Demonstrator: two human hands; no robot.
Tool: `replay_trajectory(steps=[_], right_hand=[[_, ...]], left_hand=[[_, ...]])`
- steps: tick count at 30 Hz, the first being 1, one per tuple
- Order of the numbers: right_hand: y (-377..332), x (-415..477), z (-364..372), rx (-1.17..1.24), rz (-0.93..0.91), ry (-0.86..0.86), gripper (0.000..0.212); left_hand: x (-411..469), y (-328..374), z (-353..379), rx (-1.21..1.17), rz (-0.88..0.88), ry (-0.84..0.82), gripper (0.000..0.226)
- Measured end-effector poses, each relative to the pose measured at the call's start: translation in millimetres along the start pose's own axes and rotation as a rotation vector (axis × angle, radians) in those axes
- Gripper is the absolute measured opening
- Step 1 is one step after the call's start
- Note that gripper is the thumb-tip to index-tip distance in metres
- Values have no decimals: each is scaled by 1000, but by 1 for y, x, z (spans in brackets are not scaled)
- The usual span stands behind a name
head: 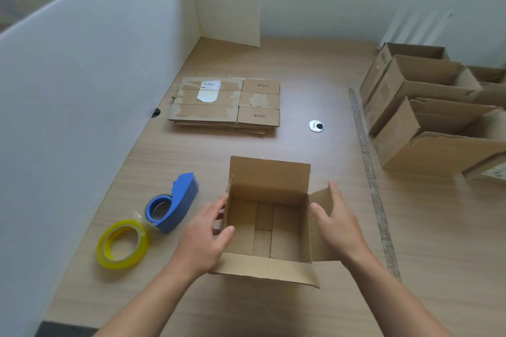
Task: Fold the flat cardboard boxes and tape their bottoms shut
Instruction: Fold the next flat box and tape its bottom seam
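The box [269, 180] is stood open side up on the table [301, 76], nearest of everything, and it's held between both hands. Whether its bottom has been taped can't be told from above, since only the folded flaps are seen down inside. Biggest risk from here, probably: if it gets flipped for taping with only one thin wall gripped, the bottom flaps could be popped open, or that wall could be creased by the pinch. The left hand [205, 238] is wrapped onto the left wall, with the thumb hooked over the rim and the fingers [219, 205] curled against the outside. The right hand [339, 224] is much looser, with fingers [335, 194] nearly straight and laid on the right-hand flap, so nothing is really grabbed. Just left of the box, the yellow tape roll [120, 262] and the blue tape dispenser [180, 200] are parked, touching each other by the look of it. Further back the stack of flat boxes [224, 102] is found, well apart, and folded boxes [427, 107] are lined up along the far right
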State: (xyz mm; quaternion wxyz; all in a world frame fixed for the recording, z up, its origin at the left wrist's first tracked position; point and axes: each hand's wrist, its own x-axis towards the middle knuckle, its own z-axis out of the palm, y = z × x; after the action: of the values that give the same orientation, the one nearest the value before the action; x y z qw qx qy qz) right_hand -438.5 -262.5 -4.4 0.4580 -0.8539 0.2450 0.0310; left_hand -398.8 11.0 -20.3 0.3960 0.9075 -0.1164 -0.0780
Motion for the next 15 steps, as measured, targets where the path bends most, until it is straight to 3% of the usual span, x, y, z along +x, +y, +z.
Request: replay_trajectory(steps=[4, 8, 12, 15], right_hand=[[-5, 7, 9, 37, -106, -67, 66], [-10, 41, -1, 228, 41, -63, 61], [-18, 78, 0, 468, 181, -164, 52], [-21, 88, 5, 532, 214, -228, 49]], left_hand=[[3, 0, 8, -8, 13, 25, 64], [-7, -4, -4, -59, 45, 14, 77], [-21, -11, -20, 8, 165, -201, 104], [-25, -14, -25, 227, 232, -314, 100]])
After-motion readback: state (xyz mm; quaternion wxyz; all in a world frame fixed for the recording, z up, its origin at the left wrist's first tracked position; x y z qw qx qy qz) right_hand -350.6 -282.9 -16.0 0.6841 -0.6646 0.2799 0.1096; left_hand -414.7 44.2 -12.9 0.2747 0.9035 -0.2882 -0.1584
